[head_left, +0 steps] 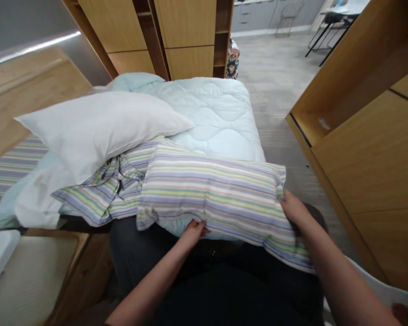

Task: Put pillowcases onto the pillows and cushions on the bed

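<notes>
A pillow in a striped pillowcase lies across the near edge of the bed, over my lap. My left hand pinches the near edge of the striped pillowcase around its middle. At the right end, my right hand grips the pillowcase, its fingertips partly hidden by the cloth. Left of the pillow is a crumpled striped cloth, partly under a white pillow. A pale blue quilt is spread beneath them.
Wooden cabinets stand behind the bed, and a wooden shelf unit is on the right beyond a strip of grey floor. A wooden headboard is at the left. An open drawer sits at the lower left.
</notes>
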A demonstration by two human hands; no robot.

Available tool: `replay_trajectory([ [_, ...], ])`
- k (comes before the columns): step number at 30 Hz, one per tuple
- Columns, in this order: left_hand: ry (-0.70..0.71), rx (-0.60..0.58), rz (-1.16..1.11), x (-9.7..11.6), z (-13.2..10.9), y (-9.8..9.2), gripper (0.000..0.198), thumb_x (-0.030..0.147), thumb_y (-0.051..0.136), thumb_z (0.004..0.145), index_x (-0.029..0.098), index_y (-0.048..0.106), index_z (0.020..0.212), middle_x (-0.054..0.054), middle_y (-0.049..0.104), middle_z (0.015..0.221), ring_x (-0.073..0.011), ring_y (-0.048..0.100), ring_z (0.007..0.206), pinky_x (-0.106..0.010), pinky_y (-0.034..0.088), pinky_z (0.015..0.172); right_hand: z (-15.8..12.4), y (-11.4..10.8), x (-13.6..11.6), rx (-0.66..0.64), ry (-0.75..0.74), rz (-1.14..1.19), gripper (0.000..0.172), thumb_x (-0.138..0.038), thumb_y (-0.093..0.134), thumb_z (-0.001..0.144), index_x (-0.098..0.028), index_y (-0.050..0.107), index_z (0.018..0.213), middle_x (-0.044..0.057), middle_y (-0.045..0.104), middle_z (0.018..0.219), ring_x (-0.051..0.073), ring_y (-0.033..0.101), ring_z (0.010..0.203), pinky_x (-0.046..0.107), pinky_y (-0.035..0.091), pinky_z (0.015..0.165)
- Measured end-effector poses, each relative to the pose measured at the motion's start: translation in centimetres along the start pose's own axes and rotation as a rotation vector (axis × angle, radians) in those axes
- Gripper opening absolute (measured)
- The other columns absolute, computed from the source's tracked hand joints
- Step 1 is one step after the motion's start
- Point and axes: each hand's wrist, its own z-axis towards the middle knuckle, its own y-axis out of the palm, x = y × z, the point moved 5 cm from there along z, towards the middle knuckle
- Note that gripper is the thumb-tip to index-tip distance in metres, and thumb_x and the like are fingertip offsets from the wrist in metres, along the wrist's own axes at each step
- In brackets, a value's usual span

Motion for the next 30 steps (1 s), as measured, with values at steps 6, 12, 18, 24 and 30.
replay_trajectory([
  [6, 0.658, 0.199, 0.708, 17.6, -8.7, -3.7, 0.042, 0.051, 0.060, 0.101, 0.024, 0.081, 0.126, -0.010, 0.078, 0.130, -0.0382, 0.070, 0.127, -0.055, 0.049, 0.117, -1.0, -5.2, -12.0, 0.319, -0.483, -0.244, 0.080, -0.050, 0.054, 0.106, 0.000, 0.039, 0.166, 0.027, 0.039, 0.171, 0.035, 0.036, 0.162, 0.046, 0.026, 0.134],
  [12, 0.800, 0.500, 1.195, 24.7, 2.8, -9.1, 0.064, 0.054, 0.053, 0.106, 0.028, 0.052, 0.164, -0.008, 0.043, 0.174, -0.0373, 0.026, 0.167, -0.066, 0.011, 0.136, -1.2, 2.6, -20.3, 0.174, -0.848, -0.504, 0.068, -0.051, 0.053, 0.108, -0.020, 0.044, 0.168, 0.013, 0.045, 0.171, 0.037, 0.037, 0.160, 0.062, 0.026, 0.132],
  [18, 0.304, 0.662, 1.235, 13.1, 16.0, -16.0, 0.072, 0.050, 0.029, 0.112, 0.012, 0.032, 0.174, -0.015, 0.025, 0.180, -0.0336, 0.020, 0.169, -0.061, 0.014, 0.136, -0.9, 15.6, -11.1, 0.086, -0.666, -0.570, 0.066, -0.048, 0.040, 0.112, -0.020, 0.038, 0.172, 0.013, 0.029, 0.179, 0.036, 0.027, 0.165, 0.060, 0.020, 0.133],
  [24, 0.219, 0.558, 1.220, 18.1, 15.5, -16.1, 0.064, 0.044, 0.040, 0.109, 0.014, 0.050, 0.165, -0.020, 0.044, 0.171, -0.0392, 0.041, 0.159, -0.062, 0.030, 0.130, -1.1, 12.3, -15.1, 0.116, -0.575, -0.536, 0.063, -0.046, 0.041, 0.111, -0.017, 0.046, 0.167, 0.017, 0.042, 0.172, 0.042, 0.033, 0.161, 0.074, 0.011, 0.129],
  [30, 0.802, 0.587, 1.320, 21.7, 14.7, -10.3, 0.064, 0.055, 0.039, 0.110, 0.024, 0.049, 0.166, -0.009, 0.039, 0.176, -0.0330, 0.023, 0.168, -0.060, 0.008, 0.137, -4.0, 14.8, -21.6, 0.003, -0.914, -0.497, 0.071, -0.057, 0.041, 0.111, -0.020, 0.040, 0.171, 0.013, 0.034, 0.177, 0.037, 0.026, 0.165, 0.063, 0.011, 0.135],
])
